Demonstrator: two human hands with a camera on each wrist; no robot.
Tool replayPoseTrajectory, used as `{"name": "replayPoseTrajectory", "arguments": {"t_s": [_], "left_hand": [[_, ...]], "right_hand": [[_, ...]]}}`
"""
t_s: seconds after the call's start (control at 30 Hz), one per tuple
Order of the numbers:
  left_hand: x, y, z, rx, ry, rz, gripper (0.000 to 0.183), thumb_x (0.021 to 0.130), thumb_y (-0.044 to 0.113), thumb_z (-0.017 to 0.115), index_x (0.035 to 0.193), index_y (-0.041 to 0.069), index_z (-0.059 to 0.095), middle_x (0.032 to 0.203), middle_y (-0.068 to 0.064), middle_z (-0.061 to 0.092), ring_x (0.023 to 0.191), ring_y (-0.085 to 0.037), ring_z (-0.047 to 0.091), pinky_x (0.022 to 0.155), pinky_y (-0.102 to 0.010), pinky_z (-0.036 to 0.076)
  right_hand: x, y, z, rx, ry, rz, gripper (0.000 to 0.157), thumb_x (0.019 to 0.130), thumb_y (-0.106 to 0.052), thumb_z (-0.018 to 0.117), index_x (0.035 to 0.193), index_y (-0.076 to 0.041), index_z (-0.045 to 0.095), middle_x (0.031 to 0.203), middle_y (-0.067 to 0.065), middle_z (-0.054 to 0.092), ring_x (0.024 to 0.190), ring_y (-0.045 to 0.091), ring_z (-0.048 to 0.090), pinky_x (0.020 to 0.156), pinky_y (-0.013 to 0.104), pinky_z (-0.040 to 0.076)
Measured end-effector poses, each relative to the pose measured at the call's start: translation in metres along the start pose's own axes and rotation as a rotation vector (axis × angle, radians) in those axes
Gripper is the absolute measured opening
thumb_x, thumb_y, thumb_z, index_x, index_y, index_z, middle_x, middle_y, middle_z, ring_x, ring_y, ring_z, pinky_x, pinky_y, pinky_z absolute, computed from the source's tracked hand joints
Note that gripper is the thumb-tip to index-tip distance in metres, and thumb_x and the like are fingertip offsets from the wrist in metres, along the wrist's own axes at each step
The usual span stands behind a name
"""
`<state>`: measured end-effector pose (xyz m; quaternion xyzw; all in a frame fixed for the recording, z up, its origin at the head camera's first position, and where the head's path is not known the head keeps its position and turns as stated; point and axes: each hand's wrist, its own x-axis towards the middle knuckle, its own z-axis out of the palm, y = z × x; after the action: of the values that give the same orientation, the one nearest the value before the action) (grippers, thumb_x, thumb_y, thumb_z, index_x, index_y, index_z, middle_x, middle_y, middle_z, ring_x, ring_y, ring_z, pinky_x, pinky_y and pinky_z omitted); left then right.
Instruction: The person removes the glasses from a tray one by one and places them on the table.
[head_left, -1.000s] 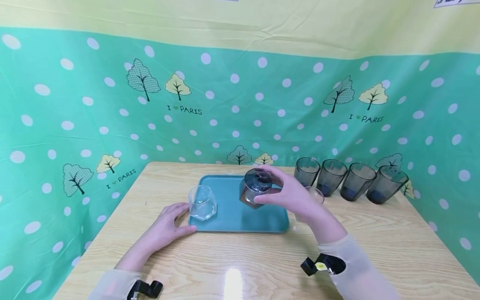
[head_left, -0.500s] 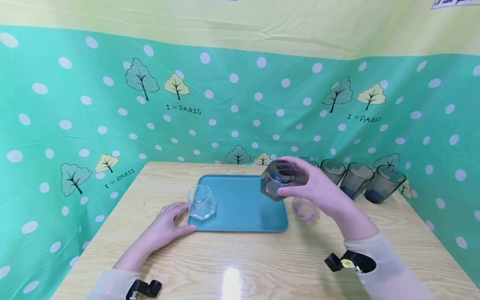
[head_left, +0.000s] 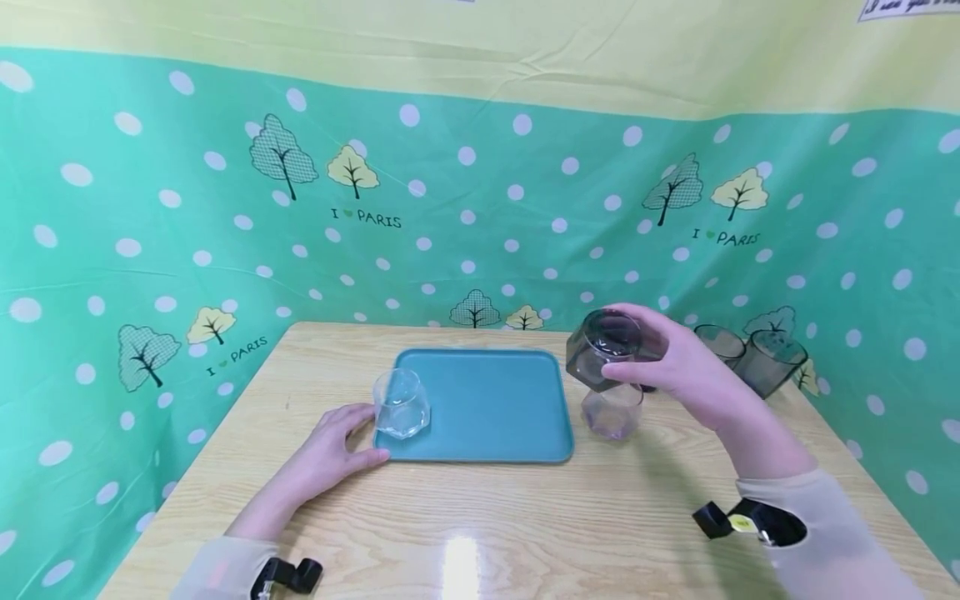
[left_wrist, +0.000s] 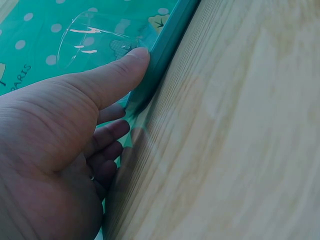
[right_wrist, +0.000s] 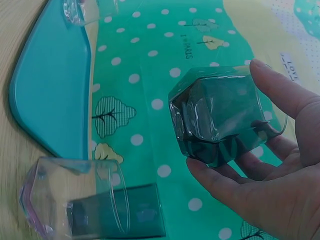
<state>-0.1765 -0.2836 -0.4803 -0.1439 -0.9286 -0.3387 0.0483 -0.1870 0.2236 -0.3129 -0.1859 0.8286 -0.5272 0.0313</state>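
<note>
My left hand rests at the near left corner of a blue-green tray; the left wrist view has the thumb on the rim and curled fingers beside it. A clear faceted glass stands on the tray's left end, close to that hand. Beyond the tray's right edge, my right hand grips a smoky grey faceted glass in the air. Below it on the table stands a faintly pink clear glass, its top partly hidden by the held glass.
Tall smoky tumblers stand in a row at the back right, partly hidden by my right hand. A polka-dot cloth hangs behind the wooden table. Bare tabletop lies in front of the tray.
My right hand has carried the smoky glass from above the tray rightward, past its right edge. The pink-tinted glass has come into fuller view. My left hand stays at the tray.
</note>
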Motion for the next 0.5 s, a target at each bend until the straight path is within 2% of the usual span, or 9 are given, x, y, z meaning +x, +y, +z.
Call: {"name": "replayPoseTrajectory", "arguments": {"t_s": [0.13,0.2,0.3,0.4,0.5], "left_hand": [[0.000,0.002,0.000,-0.001,0.000,0.004,0.086,0.091,0.043,0.092,0.155,-0.003,0.058,0.159,-0.027,0.054,0.149,-0.055,0.041,0.122,-0.075,0.033],[0.000,0.003,-0.001,0.001,0.002,0.010,0.086,0.091,0.044,0.092,0.154,-0.003,0.059,0.158,-0.027,0.055,0.149,-0.055,0.042,0.122,-0.075,0.034],[0.000,0.005,-0.002,0.000,0.001,0.007,0.086,0.090,0.044,0.093,0.154,-0.003,0.059,0.158,-0.027,0.055,0.149,-0.055,0.042,0.122,-0.075,0.034],[0.000,0.004,-0.001,0.001,-0.003,0.002,0.087,0.090,0.044,0.092,0.155,-0.004,0.058,0.159,-0.027,0.054,0.149,-0.055,0.042,0.122,-0.075,0.033],[-0.001,0.004,-0.001,0.001,-0.003,-0.001,0.088,0.090,0.044,0.092,0.155,-0.004,0.058,0.159,-0.028,0.053,0.150,-0.054,0.041,0.123,-0.075,0.033]], "right_hand": [[-0.005,0.002,-0.010,-0.034,0.024,0.011,0.077,0.099,-0.022,0.087,0.166,-0.022,0.048,0.156,0.008,0.060,0.134,0.017,0.063,0.099,0.022,0.057],[-0.008,0.004,-0.015,-0.061,0.037,0.020,0.078,0.100,-0.024,0.087,0.167,-0.024,0.047,0.157,0.009,0.060,0.135,0.020,0.062,0.098,0.021,0.056],[-0.012,0.005,-0.023,-0.108,0.063,0.046,0.079,0.100,-0.029,0.086,0.168,-0.028,0.045,0.164,0.007,0.053,0.144,0.024,0.054,0.099,0.016,0.051],[-0.015,0.009,-0.031,-0.125,0.073,0.055,0.081,0.101,-0.028,0.085,0.170,-0.026,0.042,0.169,0.008,0.047,0.150,0.028,0.048,0.099,0.013,0.049],[-0.019,0.013,-0.038,-0.118,0.077,0.052,0.082,0.102,-0.024,0.084,0.172,-0.024,0.040,0.167,0.010,0.049,0.148,0.024,0.051,0.099,0.013,0.049]]}}
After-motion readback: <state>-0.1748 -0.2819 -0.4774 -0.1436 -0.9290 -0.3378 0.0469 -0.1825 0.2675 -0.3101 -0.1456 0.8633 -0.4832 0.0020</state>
